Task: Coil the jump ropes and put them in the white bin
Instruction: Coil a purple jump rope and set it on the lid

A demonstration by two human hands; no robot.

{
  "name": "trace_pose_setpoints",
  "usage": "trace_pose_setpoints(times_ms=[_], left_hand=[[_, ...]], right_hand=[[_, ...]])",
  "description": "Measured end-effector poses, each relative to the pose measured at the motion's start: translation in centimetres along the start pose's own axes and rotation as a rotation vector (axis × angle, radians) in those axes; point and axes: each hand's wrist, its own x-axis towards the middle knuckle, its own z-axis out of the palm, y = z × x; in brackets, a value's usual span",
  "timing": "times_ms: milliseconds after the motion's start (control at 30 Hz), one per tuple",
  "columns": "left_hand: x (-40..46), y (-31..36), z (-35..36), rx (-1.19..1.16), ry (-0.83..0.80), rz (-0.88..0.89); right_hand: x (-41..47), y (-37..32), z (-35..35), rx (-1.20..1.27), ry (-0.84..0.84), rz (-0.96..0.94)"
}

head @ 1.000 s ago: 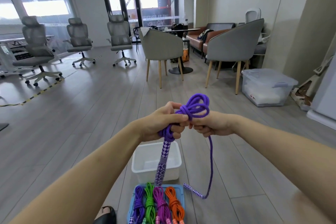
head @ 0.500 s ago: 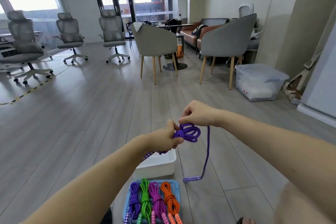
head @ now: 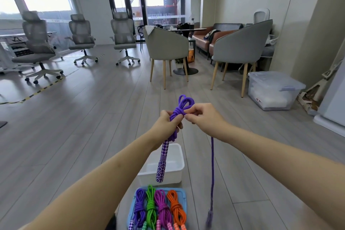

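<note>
Your left hand [head: 165, 124] is curled round the gathered loops of the purple jump rope [head: 182, 105], holding the bundle upright in front of you, with 1 patterned handle [head: 162, 162] hanging straight down below your fist. Your right hand [head: 200, 114] pinches the wrapped turns at the bundle's neck, just beside your left fingers. From that pinch the free tail [head: 212, 164] drops almost vertically on your right side, ending in the 2nd handle, which is blurred near the floor.

The white bin [head: 178, 172] sits on the floor directly below and slightly ahead of your left hand, and the hanging handle overlaps it in this view. The tail still to be wound lies on your right hand's side, so that hand looks best placed to finish the wrap. 4 coiled ropes lie in the blue tray [head: 183, 195] nearer your feet.
</note>
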Motion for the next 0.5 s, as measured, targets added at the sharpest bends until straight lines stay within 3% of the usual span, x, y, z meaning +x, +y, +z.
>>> trace_pose_setpoints(times_ms=[67,233,500], left_hand=[[-0.1,0.5,0.2,-0.091,0.017,0.022],[-0.7,1.7,0.2,-0.243,0.018,0.032],[-1.0,1.5,0.0,-0.286,-0.085,0.0]], right_hand=[[-0.3,0.0,-0.1,0.228,0.01,0.088],[-0.1,0.4,-0.4,0.482,-0.079,0.243],[0.2,0.8,-0.4,0.571,-0.03,0.246]])
